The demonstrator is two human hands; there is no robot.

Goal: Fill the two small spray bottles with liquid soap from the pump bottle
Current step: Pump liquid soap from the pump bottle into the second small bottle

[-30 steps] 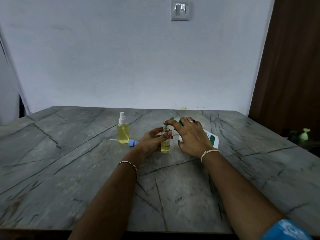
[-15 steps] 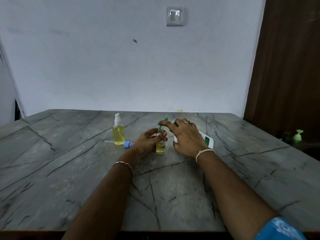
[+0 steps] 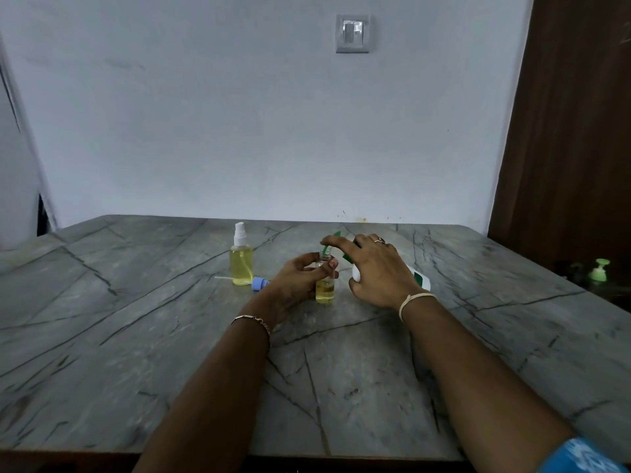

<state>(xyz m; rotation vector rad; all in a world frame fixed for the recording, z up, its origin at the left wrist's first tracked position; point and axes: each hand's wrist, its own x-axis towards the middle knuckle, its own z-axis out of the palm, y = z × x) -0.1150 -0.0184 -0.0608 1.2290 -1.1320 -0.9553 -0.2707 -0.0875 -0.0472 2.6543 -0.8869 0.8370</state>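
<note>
Grey stone with dark veins formed the table [image 3: 136, 336], set against a plain pale wall with a switch plate [image 3: 353, 33] and a brown wooden door [image 3: 573, 131] on the right. Since a second earlier the view had tipped slightly, so that the tabletop sat a little lower in the picture, but both hands kept the same hold.

The left hand [image 3: 297, 278] gripped the small open bottle [image 3: 325, 290] upright on the table, fingers and thumb curled round its upper part. Yellow liquid filled its lower part, and the clear wall above looked empty. The right hand [image 3: 379, 271] curled over the white pump bottle [image 3: 418, 278], which leaned toward the small one. Its index finger stretched along the green spout [image 3: 336, 235], whose tip stood at the small bottle's mouth.

To the left, well apart, the second spray bottle [image 3: 241, 264] stood capped in white, round-shouldered and nearly full of yellow liquid. Beside its base lay a blue spray cap [image 3: 259, 283] with its thin white tube. A light green pump dispenser [image 3: 599, 269] stood dim at the far right.
</note>
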